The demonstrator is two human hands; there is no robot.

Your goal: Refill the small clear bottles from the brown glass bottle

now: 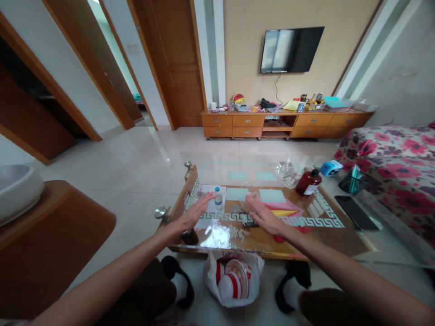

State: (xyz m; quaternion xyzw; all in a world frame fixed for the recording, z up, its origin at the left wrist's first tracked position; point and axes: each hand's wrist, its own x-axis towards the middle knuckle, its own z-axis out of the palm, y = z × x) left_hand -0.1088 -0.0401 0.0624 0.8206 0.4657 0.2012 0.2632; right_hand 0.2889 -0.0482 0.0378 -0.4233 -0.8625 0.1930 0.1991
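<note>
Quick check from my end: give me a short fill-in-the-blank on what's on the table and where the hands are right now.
1. Both hands, the left hand and the right hand, are spread flat and hold ____.
2. The small clear bottle between the hands has a ____ cap.
3. The brown bottle lies on its ____.
4. The black phone lies on the ____ side of the glass table.

Missing words: nothing; blue; side; right
</note>
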